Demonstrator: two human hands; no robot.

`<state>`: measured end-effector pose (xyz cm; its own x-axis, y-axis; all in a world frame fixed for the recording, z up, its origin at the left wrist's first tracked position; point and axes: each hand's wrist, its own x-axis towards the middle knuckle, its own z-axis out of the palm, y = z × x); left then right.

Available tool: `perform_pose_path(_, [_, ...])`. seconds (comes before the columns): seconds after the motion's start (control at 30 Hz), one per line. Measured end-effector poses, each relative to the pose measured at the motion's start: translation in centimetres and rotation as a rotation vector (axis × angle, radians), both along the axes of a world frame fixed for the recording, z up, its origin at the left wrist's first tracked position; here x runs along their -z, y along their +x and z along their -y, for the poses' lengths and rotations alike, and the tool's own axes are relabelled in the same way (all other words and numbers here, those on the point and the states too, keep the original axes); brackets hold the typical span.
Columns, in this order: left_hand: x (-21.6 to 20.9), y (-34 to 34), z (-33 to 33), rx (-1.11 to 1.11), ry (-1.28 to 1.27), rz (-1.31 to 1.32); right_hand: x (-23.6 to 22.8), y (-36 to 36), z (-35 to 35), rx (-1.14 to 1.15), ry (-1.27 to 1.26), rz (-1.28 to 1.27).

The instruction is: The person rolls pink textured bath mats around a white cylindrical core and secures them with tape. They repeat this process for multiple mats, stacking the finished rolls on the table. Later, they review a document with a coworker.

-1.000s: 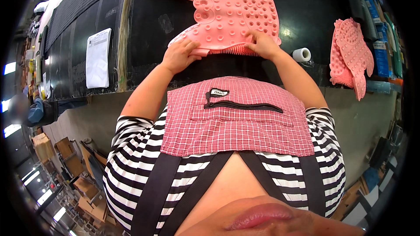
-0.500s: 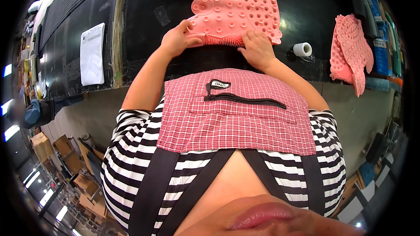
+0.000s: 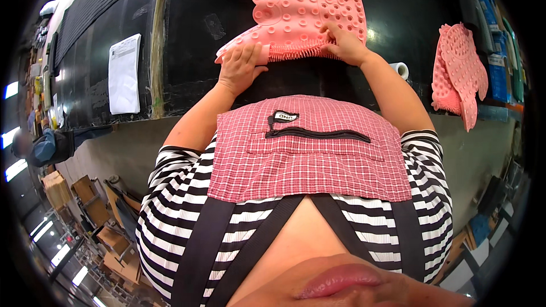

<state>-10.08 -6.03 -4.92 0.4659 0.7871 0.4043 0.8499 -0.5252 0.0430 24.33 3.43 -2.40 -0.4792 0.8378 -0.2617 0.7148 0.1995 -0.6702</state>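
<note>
A pink mat [image 3: 296,25] lies cup side up on a black bench [image 3: 196,68], directly before a worker, its near edge turned so that a row of bristles [image 3: 301,51] shows; the cupped face appears to be upward because the bristled side is folded in from below. The left hand [image 3: 243,68] lays its fingers together over the near-left edge, thumb apart, seemingly to keep the fold flat. The right hand [image 3: 346,45] sets thumb and forefinger at the bristled edge, probably to steady that end; whether they clamp it cannot be told. Behind the right forearm stands a white roll [image 3: 401,70], partly hidden. Farther right, a second pink mat [image 3: 463,68] sits folded near the bench's edge, apparently kept clear of the hands. To the left, a white sheet [image 3: 124,74] lies within sight, with ribbed black material [image 3: 102,11] beyond.
</note>
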Motion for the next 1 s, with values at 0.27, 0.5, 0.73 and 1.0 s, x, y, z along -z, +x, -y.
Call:
perform_pose_path(0.27, [-3.7,-0.9,-5.4,0.056,-0.414,-0.04,-0.1,-1.1,-1.9,-0.178,0.451,0.083])
perform_pose_path(0.5, [-4.2,-2.1,-9.9,0.05,-0.607,0.047,1.1,-4.5,3.7,0.018,0.854,0.235])
perform_pose_path(0.73, [-5.7,-1.3,-11.5,-0.101,-0.773,0.121,2.3,-3.4,3.7,-0.029,0.863,0.142])
perform_pose_path(1.0, [-4.0,1.8,-10.2,-0.324,-0.168,-0.085,-0.9,-4.2,-3.4,0.083,0.26,0.2])
